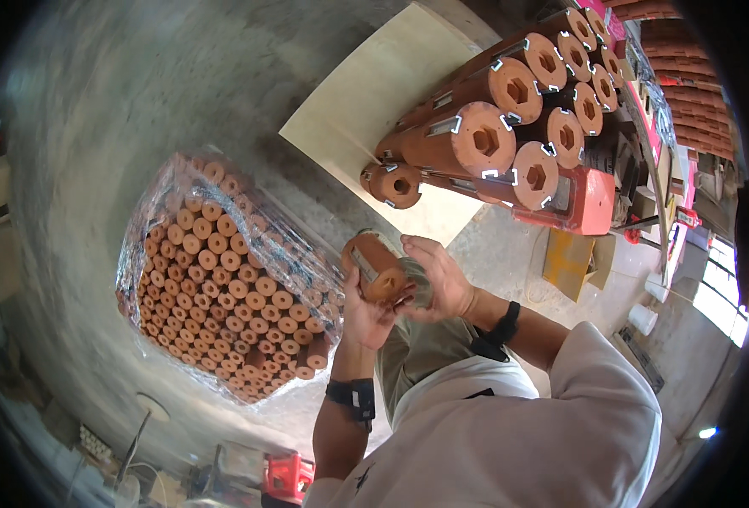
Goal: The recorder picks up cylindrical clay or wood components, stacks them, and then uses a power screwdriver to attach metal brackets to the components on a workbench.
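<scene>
A short reddish-brown cylinder [373, 258] with a pale strip along its side is held up in front of my body. My left hand [368, 317] supports it from below and the left, closed around its near end. Beside its right side is my right hand [444, 284], fingers stretched out and apart, thumb near the cylinder's near end. A greenish rounded shape [418, 284] shows between the right palm and the cylinder; I cannot tell if it is my trouser leg. A similar small cylinder [395, 185] with a hole in its end lies just beyond, on a pale board [353, 110].
To the right, long brown cylinders [484, 140] with silvery clips on their ends are stacked by a red machine part [590, 203]. On the left stands a plastic-wrapped pile of small cylinders [230, 288]. A cardboard box [571, 264] and a white bucket [643, 318] stand farther right.
</scene>
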Motion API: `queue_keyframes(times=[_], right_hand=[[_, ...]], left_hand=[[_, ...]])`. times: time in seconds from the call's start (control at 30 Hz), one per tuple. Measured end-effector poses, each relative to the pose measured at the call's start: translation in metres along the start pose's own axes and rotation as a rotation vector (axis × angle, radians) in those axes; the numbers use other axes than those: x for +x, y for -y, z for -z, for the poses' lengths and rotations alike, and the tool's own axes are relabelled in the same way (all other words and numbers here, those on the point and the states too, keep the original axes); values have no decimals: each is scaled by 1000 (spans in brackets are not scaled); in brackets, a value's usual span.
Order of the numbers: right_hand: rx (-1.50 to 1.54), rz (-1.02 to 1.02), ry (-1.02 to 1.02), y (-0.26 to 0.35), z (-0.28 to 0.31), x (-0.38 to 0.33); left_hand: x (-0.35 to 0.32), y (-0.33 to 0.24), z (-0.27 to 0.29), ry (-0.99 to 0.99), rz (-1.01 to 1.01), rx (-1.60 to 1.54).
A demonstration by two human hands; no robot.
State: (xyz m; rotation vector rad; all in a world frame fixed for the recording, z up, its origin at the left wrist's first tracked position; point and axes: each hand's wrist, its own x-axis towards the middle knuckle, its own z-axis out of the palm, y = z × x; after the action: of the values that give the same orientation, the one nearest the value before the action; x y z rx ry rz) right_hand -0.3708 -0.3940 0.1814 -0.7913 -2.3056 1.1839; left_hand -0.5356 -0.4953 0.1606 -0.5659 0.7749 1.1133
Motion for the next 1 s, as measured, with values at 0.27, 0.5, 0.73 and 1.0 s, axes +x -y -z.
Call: queue_keyframes(times=[0.27, 0.5, 0.73, 1.0], right_hand=[[-84, -56, -277, -3, 22, 26], [-119, -271, -483, -10, 19, 42], [-102, -407, -535, -9, 0, 46], [57, -303, -428, 2, 7, 13]], left_hand=[[19, -25, -81, 134, -40, 248], [33, -63, -53, -120, -275, 1151], [68, -47, -69, -102, -1088, 1748], [111, -46, -47, 47, -908, 1368]])
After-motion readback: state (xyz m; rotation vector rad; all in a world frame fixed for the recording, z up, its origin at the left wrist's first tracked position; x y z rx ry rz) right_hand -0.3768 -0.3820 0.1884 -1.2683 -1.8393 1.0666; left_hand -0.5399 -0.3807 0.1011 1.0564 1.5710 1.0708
